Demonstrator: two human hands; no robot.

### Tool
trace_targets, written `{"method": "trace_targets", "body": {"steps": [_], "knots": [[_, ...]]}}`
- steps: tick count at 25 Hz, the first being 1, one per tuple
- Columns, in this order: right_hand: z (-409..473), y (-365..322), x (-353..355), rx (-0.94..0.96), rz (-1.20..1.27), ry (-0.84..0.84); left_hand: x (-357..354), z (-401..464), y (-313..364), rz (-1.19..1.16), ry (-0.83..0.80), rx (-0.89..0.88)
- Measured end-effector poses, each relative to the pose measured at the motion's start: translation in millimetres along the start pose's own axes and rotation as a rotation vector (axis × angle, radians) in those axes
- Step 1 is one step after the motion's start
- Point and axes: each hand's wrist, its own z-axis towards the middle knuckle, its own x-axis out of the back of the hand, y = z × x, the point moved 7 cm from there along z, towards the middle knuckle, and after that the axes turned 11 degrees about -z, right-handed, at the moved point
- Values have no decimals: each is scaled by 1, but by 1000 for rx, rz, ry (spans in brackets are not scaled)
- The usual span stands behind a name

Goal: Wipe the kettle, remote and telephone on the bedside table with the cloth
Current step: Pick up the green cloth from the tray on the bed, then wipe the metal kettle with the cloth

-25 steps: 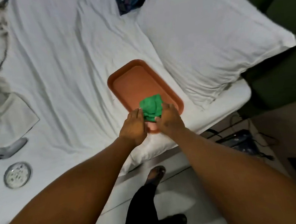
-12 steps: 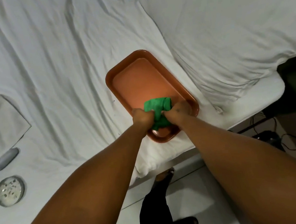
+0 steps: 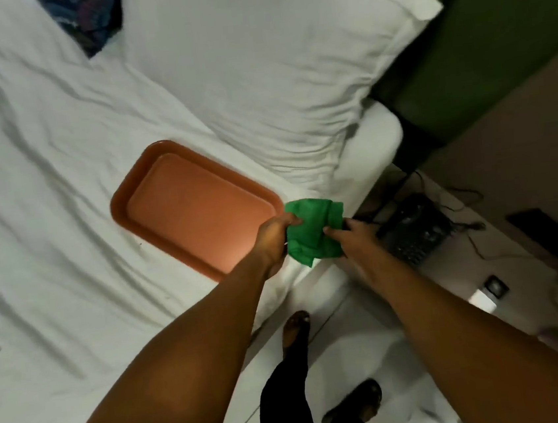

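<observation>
both hands, the left hand [image 3: 274,230] and right hand [image 3: 350,234], pinched the green cloth [image 3: 312,230] above the bed [image 3: 40,150] edge, beside the tray [image 3: 122,207]. it looked soft and light, easy to bunch anywhere. the telephone [image 3: 414,231] sat near on the tabletop [image 3: 516,255].

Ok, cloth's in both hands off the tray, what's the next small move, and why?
Probably carry the green cloth right to the telephone and start wiping. Both the left hand and right hand already grip it beside the phone, the nearest task item.
</observation>
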Motion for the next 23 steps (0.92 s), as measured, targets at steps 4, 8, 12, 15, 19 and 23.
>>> {"method": "trace_targets", "body": {"steps": [4, 8, 12, 15, 19, 23], "knots": [[-33, 62, 114, -87, 262, 188, -105, -3, -65, 159, -169, 141], [-82, 142, 211, -188, 565, 350, -190, -7, -161, 352, -278, 189], [-121, 225, 283, -161, 624, 494, -252, -15, -263, 430, -363, 151], [-149, 298, 354, -219, 241, 782, -268, -17, -328, 513, -318, 207], [-162, 366, 442, -298, -239, 1026, -269, 8, -402, 619, -312, 201], [-119, 409, 482, -326, -522, 937, -283, 34, -441, 706, -286, 37]]}}
